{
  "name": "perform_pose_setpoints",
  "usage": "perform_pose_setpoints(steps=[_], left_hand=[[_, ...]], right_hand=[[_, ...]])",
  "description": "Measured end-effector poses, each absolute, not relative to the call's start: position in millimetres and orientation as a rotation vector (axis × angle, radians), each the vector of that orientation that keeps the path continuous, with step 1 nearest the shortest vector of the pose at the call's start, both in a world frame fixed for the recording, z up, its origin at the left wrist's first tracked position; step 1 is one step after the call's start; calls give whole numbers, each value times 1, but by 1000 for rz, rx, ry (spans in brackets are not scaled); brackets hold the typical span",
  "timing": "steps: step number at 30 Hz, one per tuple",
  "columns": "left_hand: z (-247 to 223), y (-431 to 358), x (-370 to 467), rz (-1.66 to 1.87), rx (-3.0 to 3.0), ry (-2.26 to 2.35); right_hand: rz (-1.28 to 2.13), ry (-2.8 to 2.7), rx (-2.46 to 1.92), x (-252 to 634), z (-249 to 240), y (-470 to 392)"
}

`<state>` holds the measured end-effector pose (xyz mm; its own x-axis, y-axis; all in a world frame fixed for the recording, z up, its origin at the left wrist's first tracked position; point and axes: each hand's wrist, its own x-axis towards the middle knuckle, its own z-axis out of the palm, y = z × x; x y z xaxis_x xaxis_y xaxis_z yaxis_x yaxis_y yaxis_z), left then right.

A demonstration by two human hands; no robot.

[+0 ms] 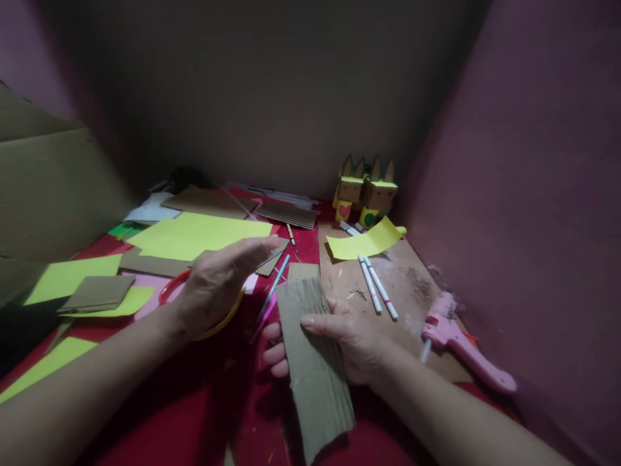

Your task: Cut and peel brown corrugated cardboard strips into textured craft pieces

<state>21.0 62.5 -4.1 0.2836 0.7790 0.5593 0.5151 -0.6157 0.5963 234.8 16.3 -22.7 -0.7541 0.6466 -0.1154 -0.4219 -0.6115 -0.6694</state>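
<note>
A strip of corrugated cardboard [313,369] with a ragged end is gripped in my right hand [347,330], thumb on top and fingers wrapped underneath. It slants across the front middle of the view. My left hand [218,281] hovers apart from the strip, its fingers stretched out and holding nothing. Beneath that hand shows part of a ring-shaped thing [169,286], red on one side and yellow on the other, mostly hidden. A light blue pen-like stick [274,285] lies between my hands.
Yellow paper [204,233] and cardboard pieces [99,292] cover the left of the red table [194,395]. On the right board [412,285] lie white markers [370,285] and a curled yellow strip [363,243]. A pink glue gun [466,346] rests near the wall; two cardboard figures [349,191] stand behind.
</note>
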Motion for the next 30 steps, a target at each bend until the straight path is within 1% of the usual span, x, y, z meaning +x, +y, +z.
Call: perform_pose_setpoints(steps=[2, 3, 5, 6, 7, 8, 10, 11, 13, 16, 18, 21, 26, 28, 30], left_hand=[[-7, 70, 13, 1187, 2405, 1072], [-9, 76, 8, 1135, 2596, 991], [-13, 91, -1, 925, 2900, 989], [-14, 98, -6, 792, 3009, 1046], [-16, 103, -9, 760, 3040, 1202], [-15, 106, -10, 815, 3036, 1318], [-11, 102, -6, 930, 2910, 1432], [-6, 95, -1, 1025, 2783, 1418], [4, 74, 17, 1062, 2358, 1386], [15, 44, 53, 751, 1630, 1113], [16, 33, 75, 622, 1326, 1038], [19, 32, 93, 702, 1173, 1030], [28, 40, 92, 944, 1127, 1079], [28, 40, 89, 1055, 1188, 1126], [27, 40, 87, 1062, 1188, 1114]], right_hand=[[2262, -813, -467, 239, -15, 17], [2226, -804, -471, 241, -12, 17], [2153, -801, -478, 245, -7, 19], [2122, -801, -480, 246, -6, 19], [2099, -803, -482, 247, -5, 20], [2081, -797, -486, 248, -5, 20], [2057, -777, -520, 248, -7, 20], [2047, -769, -547, 247, -8, 20], [2024, -760, -614, 243, -10, 18], [1985, -742, -692, 237, -15, 16], [1988, -746, -708, 233, -19, 14], [2008, -766, -664, 230, -25, 14], [2302, -822, -535, 230, -32, 14], [2319, -815, -532, 229, -35, 13], [2303, -814, -545, 228, -36, 12]])
